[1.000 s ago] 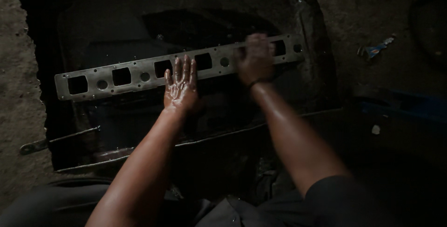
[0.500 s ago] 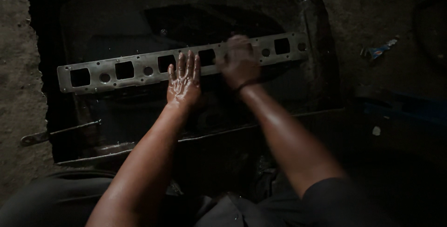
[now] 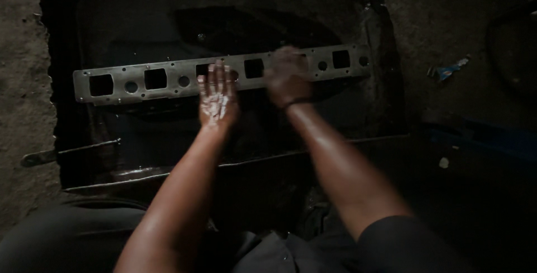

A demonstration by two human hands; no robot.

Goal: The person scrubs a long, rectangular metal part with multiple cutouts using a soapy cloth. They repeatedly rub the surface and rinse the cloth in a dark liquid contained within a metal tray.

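A long grey metal plate with several square and round holes lies across a dark, wet tray. My left hand rests flat on the plate's near edge at its middle, fingers spread and wet. My right hand is on the plate just to the right of it, blurred by motion; whether it holds anything is hidden.
The dark tray sits on a rough concrete floor. A metal handle or bar sticks out at the tray's left side. A blue scrap lies on the floor at the right, and a blue edge shows below it.
My right hand has slid leftward along the plate, from near its right end toward the middle. The left hand has stayed pressed on the plate.
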